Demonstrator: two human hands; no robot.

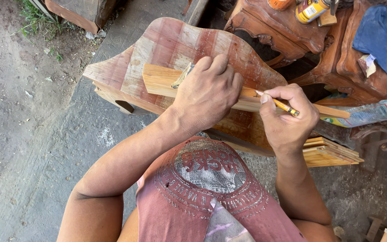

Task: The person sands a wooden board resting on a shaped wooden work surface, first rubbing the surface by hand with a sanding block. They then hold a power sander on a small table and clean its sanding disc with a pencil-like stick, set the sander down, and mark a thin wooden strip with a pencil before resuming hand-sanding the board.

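**Marking a wooden strip on a curved board**

Seen from above, centre of frame: left hand (208, 92) pressed flat, fingers curled down over a pale wooden strip (160, 80), pinning it against the curved reddish board (175, 42) that serves as the surface. Under the left fingers, a small dark-edged piece (182, 76), possibly a template or square; too hidden to tell. Right hand (287, 118) closed around a yellow pencil (283, 106), pinched between thumb and forefinger, tip pointing left toward the strip just beside the left hand's knuckles. Whether the tip is touching the wood cannot be told.

Strip lying slantwise from centre left toward the right edge of the frame, its long end passing under the right hand. Lower right, a stack of thin pale slats (330, 154) below the right wrist. Upper right, carved dark-brown furniture (283, 38), a blue cloth (384, 36) draped on it, and 1 yellow bottle (310, 10) at the top edge. Bare concrete floor (32, 134) filling the left of the frame.

Step in hand, by judgement: marking a line on the strip while holding it steady. Next move calls for firm, unshifting pressure from the left hand and a steady pencil stroke tight against the guiding edge.
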